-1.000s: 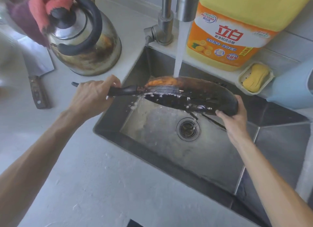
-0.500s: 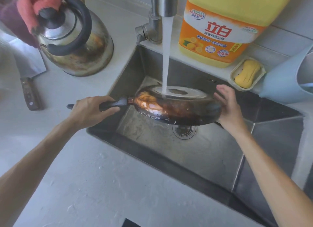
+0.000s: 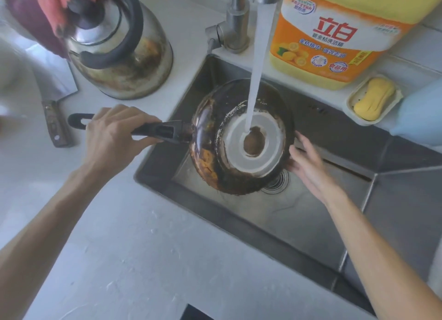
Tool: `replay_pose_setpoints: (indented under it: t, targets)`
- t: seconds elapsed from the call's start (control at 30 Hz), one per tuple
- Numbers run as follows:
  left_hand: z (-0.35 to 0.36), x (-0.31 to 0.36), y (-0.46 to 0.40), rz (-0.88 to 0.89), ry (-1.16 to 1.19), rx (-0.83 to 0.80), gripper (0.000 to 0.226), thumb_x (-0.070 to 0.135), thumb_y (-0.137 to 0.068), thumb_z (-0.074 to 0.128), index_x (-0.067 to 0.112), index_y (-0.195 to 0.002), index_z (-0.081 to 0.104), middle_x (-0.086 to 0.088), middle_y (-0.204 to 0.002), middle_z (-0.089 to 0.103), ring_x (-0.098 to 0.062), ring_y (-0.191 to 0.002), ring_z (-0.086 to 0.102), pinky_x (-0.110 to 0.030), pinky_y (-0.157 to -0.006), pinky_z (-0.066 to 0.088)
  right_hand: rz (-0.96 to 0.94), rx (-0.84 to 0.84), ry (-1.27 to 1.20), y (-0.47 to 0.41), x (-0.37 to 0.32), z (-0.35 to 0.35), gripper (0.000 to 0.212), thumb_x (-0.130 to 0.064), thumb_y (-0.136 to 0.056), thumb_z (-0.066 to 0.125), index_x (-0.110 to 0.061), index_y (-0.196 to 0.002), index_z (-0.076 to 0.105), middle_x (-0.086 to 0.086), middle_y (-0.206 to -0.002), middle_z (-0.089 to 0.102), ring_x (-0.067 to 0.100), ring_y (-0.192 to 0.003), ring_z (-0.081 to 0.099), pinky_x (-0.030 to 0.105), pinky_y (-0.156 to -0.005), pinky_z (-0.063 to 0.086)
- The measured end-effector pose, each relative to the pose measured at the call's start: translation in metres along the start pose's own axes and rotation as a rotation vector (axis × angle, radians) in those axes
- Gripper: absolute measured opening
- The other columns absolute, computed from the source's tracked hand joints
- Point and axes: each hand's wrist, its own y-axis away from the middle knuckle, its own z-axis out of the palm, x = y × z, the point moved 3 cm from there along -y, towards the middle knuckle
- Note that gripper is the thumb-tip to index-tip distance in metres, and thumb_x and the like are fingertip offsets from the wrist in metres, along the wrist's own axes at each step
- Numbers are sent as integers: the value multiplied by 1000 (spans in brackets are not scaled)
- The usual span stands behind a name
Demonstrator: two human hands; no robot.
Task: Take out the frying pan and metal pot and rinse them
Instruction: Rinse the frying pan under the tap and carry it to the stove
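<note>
Left hand (image 3: 112,134) has its fingers clamped on the handle of the pan (image 3: 241,138); right hand (image 3: 308,163) steadies its rim, fingers apart. The pan hangs upside down over the sink (image 3: 275,226), tap water rinsing its base. No pot in view, so I judge that half remains.

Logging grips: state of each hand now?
Left hand: closed on the pan handle.
Right hand: open, fingers at the pan's rim.

Frying pan (image 3: 241,138) across sink (image 3: 299,214) opening
</note>
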Motion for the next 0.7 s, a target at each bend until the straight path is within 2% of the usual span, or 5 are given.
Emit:
replay_pose_setpoints:
  t: [0.13,0.27,0.5,0.57,0.7]
  targets:
    - [-2,2,5,-30,-32,-38,22,36,-77,74,24,-95,72,3,-86,72,-28,-81,60,-32,-70,32,55,-6,74,-8,6,6,59,-53,-71,64,-45,-127,48,-8,-138,54,19,-125,53,24,-90,53]
    - [12,5,22,-241,84,-140,26,39,-73,75,26,-95,72,1,-81,67,-29,-80,60,-33,-68,33,47,91,132,-21,-18,1,66,-50,-82,55,-22,-141,41,-6,-149,40,10,-133,41,23,-99,41]
    - [43,12,43,-574,483,-186,26,36,-70,79,47,-86,62,7,-93,66,-21,-96,60,-40,-84,47,-184,131,281,-23,-73,-3,47,-39,-91,56,-28,-136,48,-30,-122,53,-24,-100,50,1,-84,38]
    - [44,14,42,-572,528,-175,33,35,-68,81,54,-79,57,9,-94,68,-21,-97,62,-42,-87,49,-250,114,292,-16,-82,-7,47,-37,-90,57,-29,-136,50,-26,-128,55,-14,-113,51,12,-96,41]
    - [34,14,30,-492,494,-124,39,29,-67,82,58,-75,57,43,-83,58,-13,-86,58,-33,-80,45,-312,70,248,-2,-79,-14,50,-24,-91,58,-21,-140,45,-15,-130,58,2,-124,51,22,-102,43]
